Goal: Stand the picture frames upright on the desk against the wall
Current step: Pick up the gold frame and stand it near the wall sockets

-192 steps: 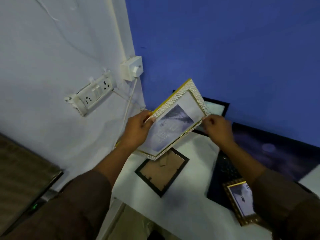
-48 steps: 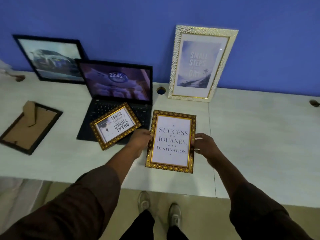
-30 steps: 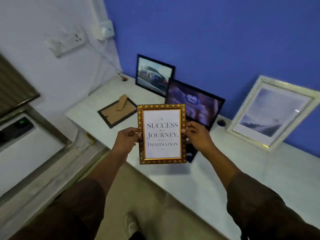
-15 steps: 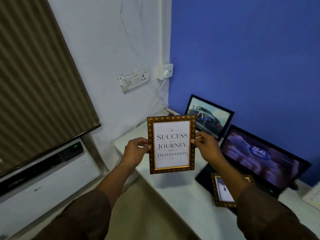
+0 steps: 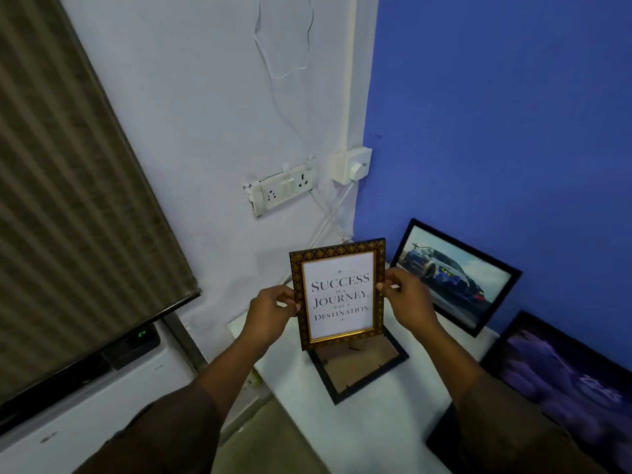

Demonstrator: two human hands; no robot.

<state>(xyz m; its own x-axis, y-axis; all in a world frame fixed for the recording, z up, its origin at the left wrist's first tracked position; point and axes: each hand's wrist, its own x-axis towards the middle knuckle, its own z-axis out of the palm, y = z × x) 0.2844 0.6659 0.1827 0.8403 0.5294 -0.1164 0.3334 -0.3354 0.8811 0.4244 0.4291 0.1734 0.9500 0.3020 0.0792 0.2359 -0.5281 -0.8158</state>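
Both hands (image 5: pixel 337 304) grip the gold-patterned rectangular "Success" frame (image 5: pixel 339 293) mid-carry; next, it likely needs propping at 12 o'clock against the wall.

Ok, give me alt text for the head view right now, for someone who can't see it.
Both hands, left hand and right hand, hold a gold-patterned quote frame upright above the white desk in a corner. Below it a black frame lies face down; a car picture leans on the blue wall.

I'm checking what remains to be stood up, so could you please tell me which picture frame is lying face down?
The black-edged frame with its brown cardboard back showing, flat on the white desk beneath the held gold-patterned quote frame; the black car-photo frame leans upright against the blue wall.
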